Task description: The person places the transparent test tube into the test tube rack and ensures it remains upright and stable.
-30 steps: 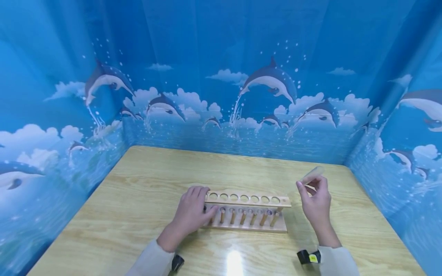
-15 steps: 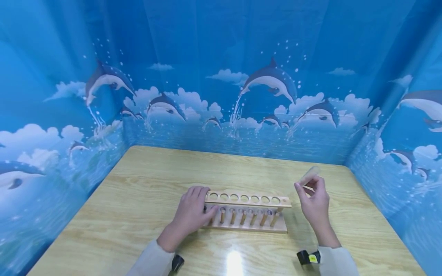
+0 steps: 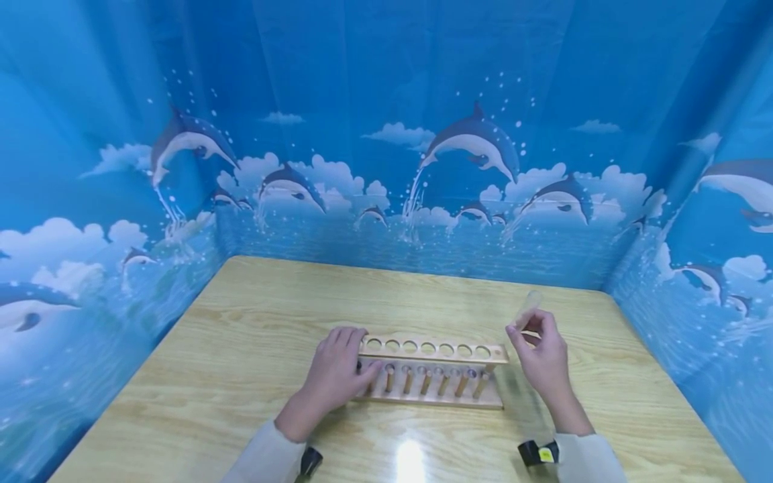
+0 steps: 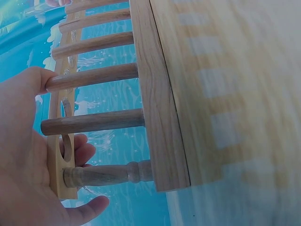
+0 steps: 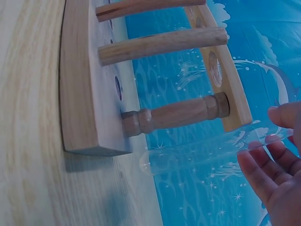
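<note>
Left hand: fingers wrap the left end of the wooden rack (image 3: 434, 394), seemingly steadying it | Right hand (image 3: 543, 359), beside the rack's right end: fingers pinch a clear tube (image 5: 202, 149), rounded end free

Place: seemed a curtained-off work booth, building type unclear
Curtains (image 3: 338, 60): blue, dolphin-printed, hung along three sides
Table (image 3: 272, 295): wood-grained, stood between them

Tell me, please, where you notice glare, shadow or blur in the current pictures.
Head view: bright glare on the table, on the near side of the rack; left wrist view: blurry pale patches across the tabletop; right wrist view: soft shadow by the rack's base, clear tube faint against the blue backdrop.
</note>
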`<state>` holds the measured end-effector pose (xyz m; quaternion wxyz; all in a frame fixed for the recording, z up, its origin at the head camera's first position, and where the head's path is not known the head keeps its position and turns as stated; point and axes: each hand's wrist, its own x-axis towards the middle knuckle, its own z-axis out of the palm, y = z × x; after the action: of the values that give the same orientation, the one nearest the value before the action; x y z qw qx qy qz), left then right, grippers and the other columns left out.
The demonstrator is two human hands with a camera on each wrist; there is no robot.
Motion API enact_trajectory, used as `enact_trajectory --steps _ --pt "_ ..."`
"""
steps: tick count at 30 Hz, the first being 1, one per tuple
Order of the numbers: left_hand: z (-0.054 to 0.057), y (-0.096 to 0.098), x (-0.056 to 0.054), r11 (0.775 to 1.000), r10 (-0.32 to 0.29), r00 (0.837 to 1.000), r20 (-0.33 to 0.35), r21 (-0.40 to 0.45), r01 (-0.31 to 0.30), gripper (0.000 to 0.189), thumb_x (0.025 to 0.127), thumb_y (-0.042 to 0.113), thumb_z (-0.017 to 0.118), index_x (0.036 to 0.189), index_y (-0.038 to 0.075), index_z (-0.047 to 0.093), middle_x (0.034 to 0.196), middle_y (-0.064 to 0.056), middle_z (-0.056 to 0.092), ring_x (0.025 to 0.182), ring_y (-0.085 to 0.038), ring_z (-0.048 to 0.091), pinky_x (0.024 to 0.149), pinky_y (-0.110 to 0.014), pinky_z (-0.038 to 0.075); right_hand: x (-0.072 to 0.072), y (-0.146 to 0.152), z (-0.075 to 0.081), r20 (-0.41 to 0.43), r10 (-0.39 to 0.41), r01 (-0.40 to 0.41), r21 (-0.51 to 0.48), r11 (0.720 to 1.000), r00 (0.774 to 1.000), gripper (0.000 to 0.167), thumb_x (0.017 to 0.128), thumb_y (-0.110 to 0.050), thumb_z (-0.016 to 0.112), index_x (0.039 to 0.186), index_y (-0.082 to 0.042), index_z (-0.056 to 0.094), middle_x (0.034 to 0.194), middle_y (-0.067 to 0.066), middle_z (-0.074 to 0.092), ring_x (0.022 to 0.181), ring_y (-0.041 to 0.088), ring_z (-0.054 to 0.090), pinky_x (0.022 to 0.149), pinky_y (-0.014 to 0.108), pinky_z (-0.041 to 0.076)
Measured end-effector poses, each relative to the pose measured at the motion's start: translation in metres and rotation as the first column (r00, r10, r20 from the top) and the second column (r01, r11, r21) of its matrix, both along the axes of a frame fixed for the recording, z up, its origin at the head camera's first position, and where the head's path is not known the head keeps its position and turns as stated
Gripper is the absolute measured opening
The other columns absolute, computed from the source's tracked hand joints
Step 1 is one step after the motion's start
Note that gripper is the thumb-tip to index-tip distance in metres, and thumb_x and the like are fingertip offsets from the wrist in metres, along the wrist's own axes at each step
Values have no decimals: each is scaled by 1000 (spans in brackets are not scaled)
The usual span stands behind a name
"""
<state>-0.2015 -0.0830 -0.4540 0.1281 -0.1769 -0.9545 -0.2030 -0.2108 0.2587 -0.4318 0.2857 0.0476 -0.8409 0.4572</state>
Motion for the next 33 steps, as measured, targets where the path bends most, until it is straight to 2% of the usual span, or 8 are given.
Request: enact_trajectory --steps 6,33 --pt "0 0 -1 1000 1 1000 -1 -2 -1 65 89 50 62 132 2 53 128 -15 56 122 -33 49 102 -53 41 -1 2 -5 -8 29 -28 20 999 1000 31 90 -4 68 114 3 50 101 12 61 91 -5 55 79 6 47" --pt "0 0 0 1000 8 1000 6 -6 -8 65 89 50 62 132 2 53 128 -15 56 122 -33 49 102 -53 41 -4 2 -9 -9 21 -21 66 998 1000 31 88 -1 68 113 4 51 99 14 61 89 -8 54 77 5 47"
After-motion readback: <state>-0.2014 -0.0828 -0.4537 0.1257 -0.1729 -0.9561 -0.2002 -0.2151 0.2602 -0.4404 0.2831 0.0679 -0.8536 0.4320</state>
